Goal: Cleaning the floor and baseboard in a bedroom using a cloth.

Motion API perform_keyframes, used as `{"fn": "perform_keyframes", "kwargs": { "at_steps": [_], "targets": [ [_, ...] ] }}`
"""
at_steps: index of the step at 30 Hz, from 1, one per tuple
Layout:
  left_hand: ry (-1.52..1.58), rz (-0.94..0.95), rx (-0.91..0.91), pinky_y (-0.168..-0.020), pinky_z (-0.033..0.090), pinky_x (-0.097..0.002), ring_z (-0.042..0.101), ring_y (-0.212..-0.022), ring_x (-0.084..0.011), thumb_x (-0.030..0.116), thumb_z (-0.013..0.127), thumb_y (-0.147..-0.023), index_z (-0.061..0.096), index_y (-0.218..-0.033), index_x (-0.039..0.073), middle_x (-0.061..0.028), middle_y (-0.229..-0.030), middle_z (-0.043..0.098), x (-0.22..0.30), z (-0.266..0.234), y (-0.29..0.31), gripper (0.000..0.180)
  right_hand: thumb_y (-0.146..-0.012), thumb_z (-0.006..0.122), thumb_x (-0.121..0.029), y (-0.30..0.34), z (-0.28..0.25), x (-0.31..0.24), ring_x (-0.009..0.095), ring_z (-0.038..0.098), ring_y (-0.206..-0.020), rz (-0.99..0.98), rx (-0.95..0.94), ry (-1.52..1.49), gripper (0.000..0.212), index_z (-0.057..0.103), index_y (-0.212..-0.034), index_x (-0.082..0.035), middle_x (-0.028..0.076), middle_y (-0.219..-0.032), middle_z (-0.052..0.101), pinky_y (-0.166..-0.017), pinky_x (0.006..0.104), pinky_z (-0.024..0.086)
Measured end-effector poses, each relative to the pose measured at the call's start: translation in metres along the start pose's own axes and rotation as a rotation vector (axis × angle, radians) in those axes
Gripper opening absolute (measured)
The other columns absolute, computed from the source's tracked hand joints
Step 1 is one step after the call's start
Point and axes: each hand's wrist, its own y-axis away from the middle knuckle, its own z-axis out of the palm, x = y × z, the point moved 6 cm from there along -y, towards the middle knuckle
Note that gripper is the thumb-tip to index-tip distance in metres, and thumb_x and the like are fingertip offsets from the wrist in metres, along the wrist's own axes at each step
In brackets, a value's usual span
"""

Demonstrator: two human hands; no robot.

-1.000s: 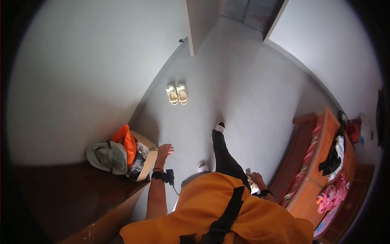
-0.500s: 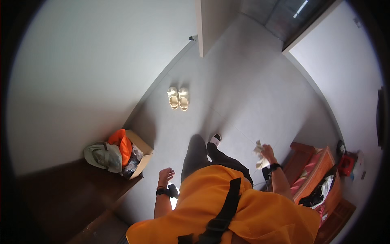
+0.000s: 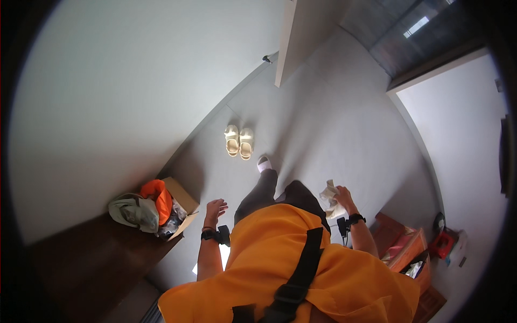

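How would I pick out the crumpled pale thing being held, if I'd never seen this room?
Start from the big orange top at the bottom, then follow the forearm on the right past its black wristband to the right hand. The crumpled pale piece, cloth-like, sticks out leftward there. Unlike the cream shoes on the floor, it is held.

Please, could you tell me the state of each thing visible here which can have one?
Left hand: empty, loosely open
Right hand: closed on pale cloth
Pale cloth: crumpled, held
Cardboard box: open, filled
Shoes: unworn, side by side
Door: open
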Motion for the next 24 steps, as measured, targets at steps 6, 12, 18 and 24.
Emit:
{"fn": "perform_keyframes", "kwargs": {
  "at_steps": [6, 12, 18, 24],
  "targets": [
    [-0.045, 0.033, 0.022, -0.070, 0.045, -0.0315, 0.061, -0.079, -0.0170, 0.026, 0.054, -0.080, 0.057, -0.099, 0.004, -0.0077, -0.090, 0.063, 0.083, 0.021, -0.014, 0.029, -0.061, 0.064, -0.010, -0.014, 0.001, 0.028, 0.033, 0.060, -0.083, 0.171, -0.136, -0.058, 0.038, 0.060, -0.098, -0.003, 0.019, -0.085, 0.062, -0.072, 0.0373, 0.048],
    [-0.015, -0.022, 0.063, -0.070, 0.045, -0.0316, 0.061, -0.080, -0.0172, 0.026, 0.055, -0.080, 0.057, -0.099, 0.003, -0.0078, -0.090, 0.063, 0.088, 0.038, -0.023, 0.030, -0.064, 0.061, -0.012, -0.049, -0.021, 0.023, 0.035, 0.054, -0.093, 0.161, -0.225, 0.060, 0.038, 0.058, -0.101, -0.004, 0.020, -0.094, 0.058, -0.081, 0.0395, 0.044],
    [0.063, -0.127, 0.082, -0.072, 0.045, -0.0322, 0.061, -0.081, -0.0191, 0.026, 0.054, -0.080, 0.056, -0.100, 0.002, -0.0086, -0.092, 0.062, 0.083, 0.081, -0.016, 0.031, -0.064, 0.063, -0.016, -0.143, -0.087, -0.041, 0.036, 0.052, -0.089, -0.102, -0.116, 0.147, 0.039, 0.055, -0.100, -0.006, 0.019, -0.091, 0.054, -0.079, 0.0415, 0.044],
    [0.155, -0.042, 0.084, -0.070, 0.045, -0.0289, 0.061, -0.081, -0.0166, 0.025, 0.054, -0.081, 0.057, -0.100, 0.003, -0.0073, -0.090, 0.063, 0.125, 0.128, -0.012, 0.029, -0.063, 0.065, -0.015, -0.217, -0.151, -0.079, 0.034, 0.055, -0.087, -0.177, -0.059, 0.144, 0.038, 0.059, -0.099, -0.007, 0.019, -0.091, 0.055, -0.077, 0.0395, 0.045]
  ]
}}
